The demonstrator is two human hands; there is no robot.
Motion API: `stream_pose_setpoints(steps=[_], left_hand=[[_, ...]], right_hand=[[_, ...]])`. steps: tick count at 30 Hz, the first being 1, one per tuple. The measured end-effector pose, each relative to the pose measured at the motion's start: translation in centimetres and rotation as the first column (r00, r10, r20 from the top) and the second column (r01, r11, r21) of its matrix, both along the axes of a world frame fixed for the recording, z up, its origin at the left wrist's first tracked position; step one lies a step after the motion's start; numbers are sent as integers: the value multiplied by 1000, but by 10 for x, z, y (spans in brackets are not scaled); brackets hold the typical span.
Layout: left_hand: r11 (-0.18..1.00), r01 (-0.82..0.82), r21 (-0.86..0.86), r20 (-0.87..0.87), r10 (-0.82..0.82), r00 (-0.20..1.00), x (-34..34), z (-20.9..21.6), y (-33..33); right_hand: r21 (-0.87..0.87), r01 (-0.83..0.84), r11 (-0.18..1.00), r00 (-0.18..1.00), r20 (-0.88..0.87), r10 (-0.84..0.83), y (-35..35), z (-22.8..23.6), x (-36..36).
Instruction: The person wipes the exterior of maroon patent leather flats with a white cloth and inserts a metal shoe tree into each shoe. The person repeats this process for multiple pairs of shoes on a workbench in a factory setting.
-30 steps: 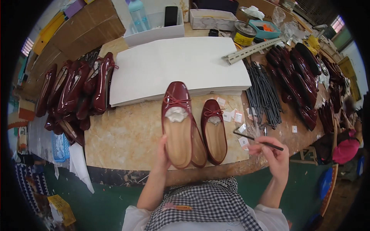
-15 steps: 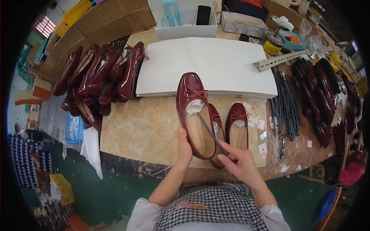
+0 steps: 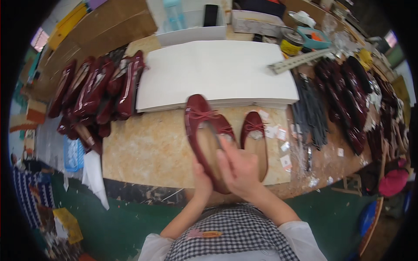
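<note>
Burgundy shoe [image 3: 204,145], glossy, bow-trimmed. Left hand [image 3: 202,178]: grip closed on its side. Right hand [image 3: 242,168]: grip closed round slender rod [image 3: 215,135].

1 blue bottle [image 3: 174,16], 1 black phone [image 3: 211,16]

Shoes [image 3: 197,105] burgundy; insoles [image 3: 206,145] beige; stack [image 3: 213,74] white; apron [image 3: 235,224] black-and-white checked; floor [image 3: 130,222] green.

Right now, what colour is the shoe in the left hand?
The shoe is dark red, with a beige insole; the head view shows it best.
</note>
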State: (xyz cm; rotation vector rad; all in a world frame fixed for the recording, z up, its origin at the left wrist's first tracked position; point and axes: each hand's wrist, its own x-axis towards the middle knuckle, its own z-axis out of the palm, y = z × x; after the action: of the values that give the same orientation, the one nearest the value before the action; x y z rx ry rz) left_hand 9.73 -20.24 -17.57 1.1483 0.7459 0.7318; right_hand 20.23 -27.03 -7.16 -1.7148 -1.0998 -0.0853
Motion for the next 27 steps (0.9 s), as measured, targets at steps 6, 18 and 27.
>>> stream_pose_setpoints(steps=[6, 18, 27], left_hand=[[997, -26, -72, -172, 13, 985, -17, -30, 13], [727, 585, 360, -788, -99, 608, 11, 32, 32], [503, 420, -755, 321, -275, 906, 7, 8, 16]], right_hand=[[-338, -167, 926, 972, -214, 97, -16, -24, -4], [-769, 581, 269, 798, 473, -372, -110, -84, 214], [-520, 580, 627, 797, 205, -568, -153, -49, 198]])
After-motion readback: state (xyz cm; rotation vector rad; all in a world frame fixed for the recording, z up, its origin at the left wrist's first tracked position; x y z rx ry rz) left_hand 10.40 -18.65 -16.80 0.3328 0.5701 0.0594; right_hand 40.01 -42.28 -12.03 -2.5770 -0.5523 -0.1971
